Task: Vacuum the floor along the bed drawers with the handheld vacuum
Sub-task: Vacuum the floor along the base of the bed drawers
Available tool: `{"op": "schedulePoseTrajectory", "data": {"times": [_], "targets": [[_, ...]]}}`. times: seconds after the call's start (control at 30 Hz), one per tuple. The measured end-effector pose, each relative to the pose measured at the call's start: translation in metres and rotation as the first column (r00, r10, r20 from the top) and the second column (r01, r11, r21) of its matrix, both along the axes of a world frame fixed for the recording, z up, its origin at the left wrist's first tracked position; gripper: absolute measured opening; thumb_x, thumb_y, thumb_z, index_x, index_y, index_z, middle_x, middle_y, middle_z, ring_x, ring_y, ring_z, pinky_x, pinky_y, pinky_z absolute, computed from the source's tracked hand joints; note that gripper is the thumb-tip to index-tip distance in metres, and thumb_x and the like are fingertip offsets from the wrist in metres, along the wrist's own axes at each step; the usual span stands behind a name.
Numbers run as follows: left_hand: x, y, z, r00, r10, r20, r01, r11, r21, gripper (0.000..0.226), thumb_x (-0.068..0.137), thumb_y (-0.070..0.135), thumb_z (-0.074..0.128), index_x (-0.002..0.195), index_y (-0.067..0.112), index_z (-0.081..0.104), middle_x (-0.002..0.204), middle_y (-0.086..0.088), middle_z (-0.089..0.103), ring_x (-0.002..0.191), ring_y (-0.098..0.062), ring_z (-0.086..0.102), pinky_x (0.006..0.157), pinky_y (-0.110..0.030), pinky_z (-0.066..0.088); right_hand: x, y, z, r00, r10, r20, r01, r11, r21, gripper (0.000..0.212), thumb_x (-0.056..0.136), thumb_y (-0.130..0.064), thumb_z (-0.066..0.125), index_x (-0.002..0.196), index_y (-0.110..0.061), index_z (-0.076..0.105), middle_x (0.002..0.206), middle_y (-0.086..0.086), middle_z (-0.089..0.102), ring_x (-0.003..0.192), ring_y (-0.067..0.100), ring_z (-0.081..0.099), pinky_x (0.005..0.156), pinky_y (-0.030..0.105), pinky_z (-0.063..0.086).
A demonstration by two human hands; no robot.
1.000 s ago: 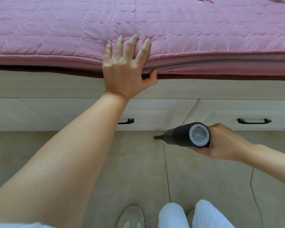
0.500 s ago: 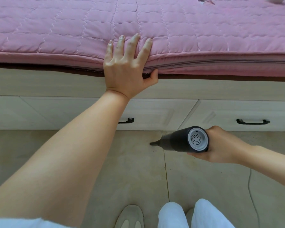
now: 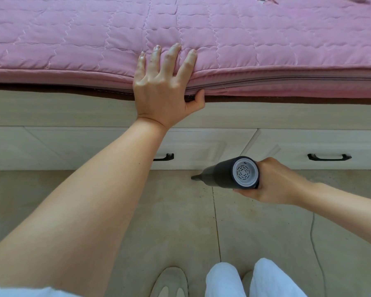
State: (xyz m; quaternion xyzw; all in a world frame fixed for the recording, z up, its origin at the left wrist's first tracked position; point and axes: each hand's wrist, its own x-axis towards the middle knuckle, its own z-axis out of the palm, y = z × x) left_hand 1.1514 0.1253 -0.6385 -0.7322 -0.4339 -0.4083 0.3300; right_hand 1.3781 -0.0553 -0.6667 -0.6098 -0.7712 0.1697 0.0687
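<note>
My right hand point(image 3: 274, 181) grips a dark handheld vacuum point(image 3: 227, 175) with a grey vented rear cap. Its narrow nozzle points left and sits low over the beige floor tiles point(image 3: 176, 221), just in front of the white bed drawers point(image 3: 212, 146). My left hand point(image 3: 163, 88) rests on the edge of the pink quilted mattress point(image 3: 266, 39), fingers spread straight on top and thumb tucked under the edge. Small dark specks lie on the tile near the grout line below the nozzle.
Two black drawer handles point(image 3: 329, 157) point(image 3: 165, 157) show on the drawer fronts, the left one partly behind my forearm. A thin cord point(image 3: 314, 243) runs over the floor at the right. My white trouser legs point(image 3: 227, 279) and a beige slipper point(image 3: 169, 281) are at the bottom.
The vacuum has moved left along the base of the drawers, its nozzle now left of the grout line. My left hand has stayed on the mattress edge.
</note>
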Motion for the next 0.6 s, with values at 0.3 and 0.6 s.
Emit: {"op": "schedulePoseTrajectory", "data": {"times": [0.3, 0.6], "targets": [[0.0, 0.0, -0.001, 1.0, 0.006, 0.002, -0.006, 1.0, 0.003, 0.059, 0.084, 0.057, 0.053, 0.13, 0.022, 0.068, 0.129, -0.01, 0.067, 0.116, -0.042, 0.064, 0.098, -0.059, 0.05, 0.011, -0.02, 0.004, 0.995, 0.048, -0.092, -0.055, 0.995, -0.08, 0.029, 0.07, -0.048, 0.072, 0.088, -0.029, 0.06, 0.068, -0.021, 0.059, 0.068, 0.005, 0.059, 0.057, 0.02, 0.046], [0.0, 0.001, -0.001, 1.0, 0.008, 0.002, -0.008, 1.0, 0.01, 0.059, 0.084, 0.057, 0.053, 0.129, 0.022, 0.068, 0.129, -0.01, 0.068, 0.116, -0.042, 0.065, 0.098, -0.059, 0.05, 0.01, -0.009, 0.0, 0.998, 0.028, -0.057, -0.028, 1.0, -0.002, 0.028, 0.073, -0.044, 0.073, 0.09, -0.025, 0.062, 0.067, -0.017, 0.058, 0.068, 0.012, 0.06, 0.059, 0.023, 0.045]]}}
